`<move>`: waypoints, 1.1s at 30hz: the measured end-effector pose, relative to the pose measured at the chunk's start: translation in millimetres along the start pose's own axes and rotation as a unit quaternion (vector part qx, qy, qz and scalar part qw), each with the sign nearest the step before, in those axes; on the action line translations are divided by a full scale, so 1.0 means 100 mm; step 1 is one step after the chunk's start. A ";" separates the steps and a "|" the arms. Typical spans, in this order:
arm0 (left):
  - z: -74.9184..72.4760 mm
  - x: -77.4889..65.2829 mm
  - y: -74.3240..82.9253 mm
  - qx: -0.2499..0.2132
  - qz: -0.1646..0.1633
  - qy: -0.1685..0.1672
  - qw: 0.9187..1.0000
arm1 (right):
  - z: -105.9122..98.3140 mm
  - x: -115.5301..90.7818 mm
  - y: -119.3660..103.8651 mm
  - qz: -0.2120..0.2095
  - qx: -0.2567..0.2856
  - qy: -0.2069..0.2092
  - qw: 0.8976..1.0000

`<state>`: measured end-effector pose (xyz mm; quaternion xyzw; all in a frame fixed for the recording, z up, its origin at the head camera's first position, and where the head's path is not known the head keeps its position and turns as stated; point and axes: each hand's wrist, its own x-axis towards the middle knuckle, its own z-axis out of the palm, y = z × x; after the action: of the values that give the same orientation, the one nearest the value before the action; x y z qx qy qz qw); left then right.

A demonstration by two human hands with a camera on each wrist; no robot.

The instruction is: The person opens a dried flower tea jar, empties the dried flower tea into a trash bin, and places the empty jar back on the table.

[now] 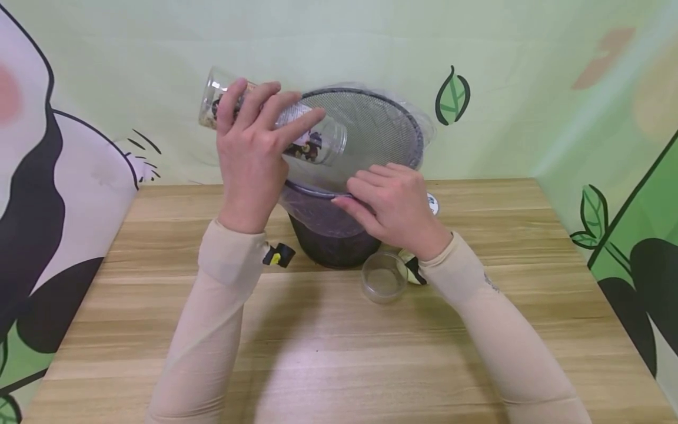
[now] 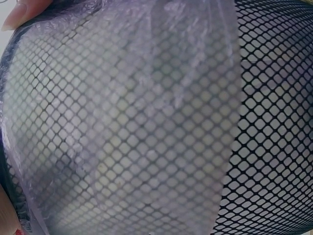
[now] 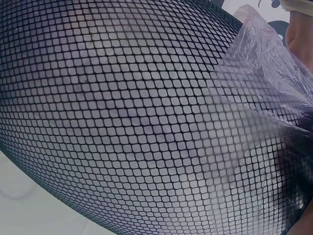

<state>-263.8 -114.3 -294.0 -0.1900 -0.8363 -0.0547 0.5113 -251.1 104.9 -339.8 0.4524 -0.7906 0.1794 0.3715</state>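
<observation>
My left hand (image 1: 254,147) grips a clear printed jar (image 1: 324,141) from above, its fingers spread across the side. The jar lies tilted, its mouth lower and to the right, over the opening of a black mesh wastebasket (image 1: 339,250). Pale contents show near the jar's raised base. A thin clear bag (image 2: 127,98) lines the basket and folds down over its outside. My right hand (image 1: 394,203) holds the near right part of the rim, fingers curled over it and thumb outside. The basket leans toward me. In the right wrist view its mesh wall (image 3: 122,112) fills most of the picture.
A small clear round container (image 1: 385,280) stands on the wooden table (image 1: 339,359), in front of the basket. Part of a white round thing (image 1: 434,204) shows behind my right hand. A printed cloth backdrop (image 1: 360,47) hangs close behind the basket.
</observation>
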 end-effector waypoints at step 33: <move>0.01 -0.01 0.00 0.005 0.018 0.008 1.000 | 0.01 -0.01 0.00 0.001 -0.002 0.001 1.000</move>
<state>-264.4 -114.6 -295.0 -0.2018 -0.8292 -0.0425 0.5195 -250.9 104.8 -340.6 0.4507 -0.7909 0.1792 0.3731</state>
